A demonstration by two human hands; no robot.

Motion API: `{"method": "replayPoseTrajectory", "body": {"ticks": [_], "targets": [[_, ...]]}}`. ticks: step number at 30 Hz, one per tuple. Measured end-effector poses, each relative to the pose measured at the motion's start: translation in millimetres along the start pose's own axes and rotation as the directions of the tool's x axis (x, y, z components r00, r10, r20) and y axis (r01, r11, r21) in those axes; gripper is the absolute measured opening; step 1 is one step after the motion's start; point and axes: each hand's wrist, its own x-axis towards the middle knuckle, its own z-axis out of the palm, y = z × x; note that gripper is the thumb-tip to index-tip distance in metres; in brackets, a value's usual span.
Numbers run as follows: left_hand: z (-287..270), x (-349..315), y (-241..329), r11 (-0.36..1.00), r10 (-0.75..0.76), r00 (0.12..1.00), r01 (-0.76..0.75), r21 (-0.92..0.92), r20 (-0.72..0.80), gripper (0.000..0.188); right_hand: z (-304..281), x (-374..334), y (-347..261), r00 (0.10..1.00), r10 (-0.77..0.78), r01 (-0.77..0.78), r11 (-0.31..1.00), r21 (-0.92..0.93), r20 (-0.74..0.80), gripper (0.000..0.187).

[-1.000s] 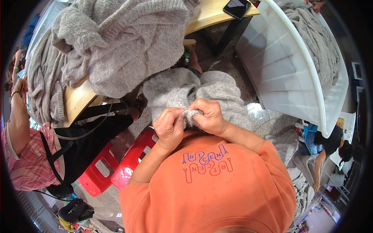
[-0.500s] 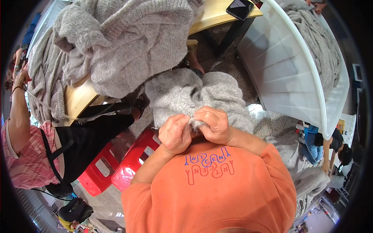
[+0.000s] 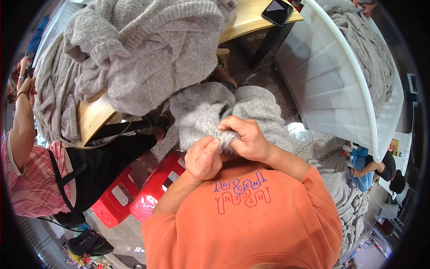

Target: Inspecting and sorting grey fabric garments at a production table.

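A wooden table [image 3: 246, 27] showed towards 1 o'clock, with a heap of grey knitwear [image 3: 170, 58] piled at 11. A white bin [image 3: 322, 76] stood at 2, more grey knits [image 3: 369, 58] inside. The grey knit garment [image 3: 260, 105] lay from the centre towards 1. Two red stools [image 3: 145, 199] stood at 8. The right hand [image 3: 248, 139] pinched the garment's edge between thumb and fingers; the left hand [image 3: 204, 158], at its 8 o'clock, had its fingertips closed on that edge too. A black phone [image 3: 277, 12] lay on the table at 1.
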Motion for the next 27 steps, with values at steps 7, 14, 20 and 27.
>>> {"method": "replayPoseTrajectory", "body": {"ticks": [7, 14, 20, 27], "targets": [[2, 0, -2, 0.997, 0.006, 1.000, -0.005, -0.082, 0.010, 0.017, -9, -2, -1, 0.973, -0.189, 0.218, 0.942, -0.254, 0.131, 0.027], [4, 0, -1, 0.995, -0.030, 0.999, 0.032, -0.095, 0.024, 0.018, 3, -11, -1, 0.990, -0.140, 0.130, 0.965, -0.227, -0.026, 0.018], [9, 4, -6, 0.993, -0.018, 0.999, 0.023, -0.113, 0.047, 0.021, 2, -3, 5, 0.978, -0.202, 0.161, 0.898, -0.409, -0.059, 0.016], [8, -8, -37, 0.915, -0.399, 0.914, 0.402, -0.033, 0.073, 0.017, -7, -4, 17, 0.944, 0.183, -0.178, 0.983, 0.042, -0.275, 0.015]]}}
